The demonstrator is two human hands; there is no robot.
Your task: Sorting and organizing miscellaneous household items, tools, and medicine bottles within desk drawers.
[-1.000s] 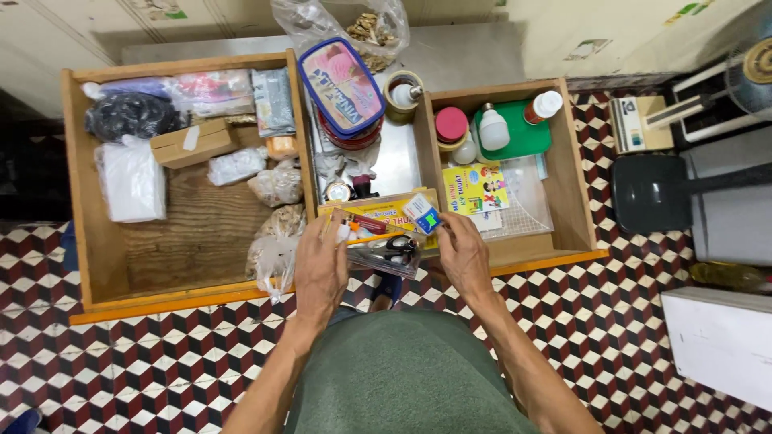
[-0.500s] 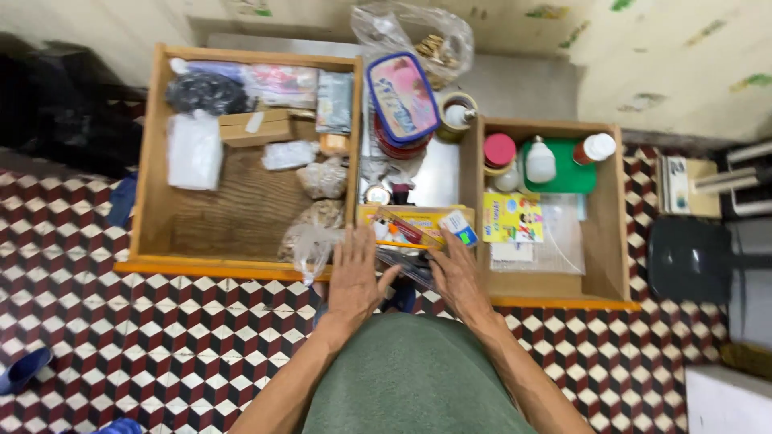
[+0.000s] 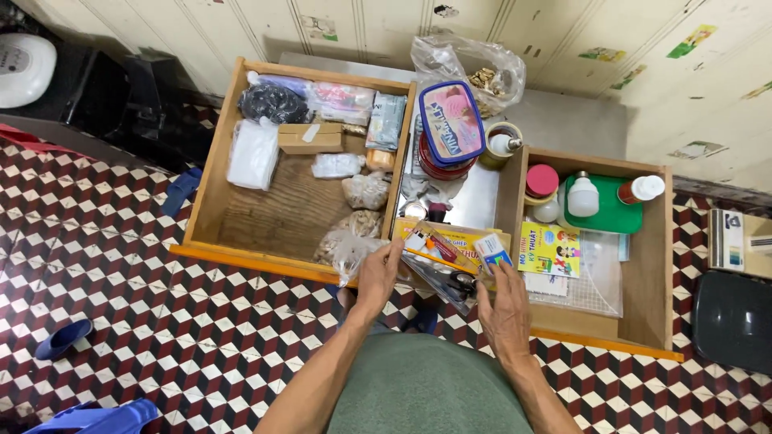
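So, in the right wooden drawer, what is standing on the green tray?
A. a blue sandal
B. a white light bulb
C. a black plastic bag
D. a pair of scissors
B: a white light bulb stands on the green tray at the back of the right drawer.

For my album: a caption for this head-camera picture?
Both hands, left and right, hold a clear pouch between two wooden drawers.

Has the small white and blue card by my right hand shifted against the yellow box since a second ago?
No. The small white and blue card sits at the yellow box's right end as before; only the camera moved.
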